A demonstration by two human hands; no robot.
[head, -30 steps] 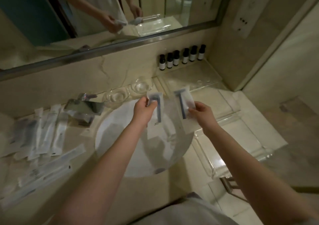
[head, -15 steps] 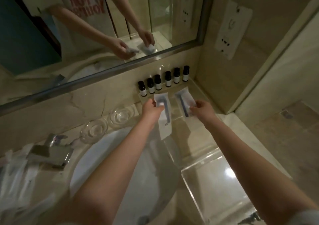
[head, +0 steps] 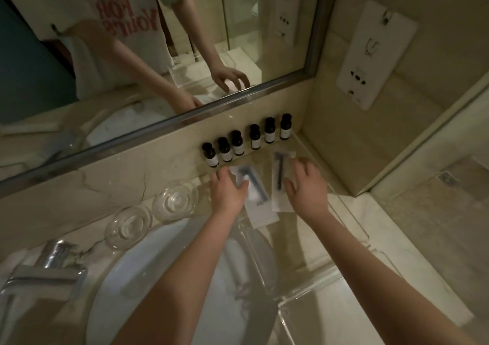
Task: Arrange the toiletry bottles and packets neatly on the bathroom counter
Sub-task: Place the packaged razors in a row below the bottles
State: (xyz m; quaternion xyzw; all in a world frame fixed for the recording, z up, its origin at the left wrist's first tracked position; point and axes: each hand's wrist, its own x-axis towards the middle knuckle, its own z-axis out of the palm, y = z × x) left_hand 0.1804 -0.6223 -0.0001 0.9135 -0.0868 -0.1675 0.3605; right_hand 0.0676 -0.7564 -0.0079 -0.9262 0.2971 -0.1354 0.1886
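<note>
both hands have come down since the earlier frames, and the two packets that were held up in the air now lie flat on the pale marble desk [head: 383, 239], towards its back right corner. the left clear plastic packet with a dark razor inside [head: 260, 207] sits slightly askew. its top end is just short of the row of six small dark bottles with white labels [head: 254, 138], which stands along the desk's back edge under the mirror. the right clear plastic packet with a dark razor inside [head: 280, 178] lies just beside it, straighter, head end toward the bottles. laid side by side in front of the bottles, they look like the start of a second tidy row (my reading, not something shown).

the left hand [head: 229, 190] rests on its packet's left edge, thumb pressing on top, fingers lying fairly flat toward the bottles, not clenched. the right hand [head: 308, 186] is released and arched, fingers spread. whether its thumb and fingertips touch the right packet's edge or sit just above it, i cannot tell. both forearms stretch out over the white basin [head: 158, 291], wrists low.
</note>
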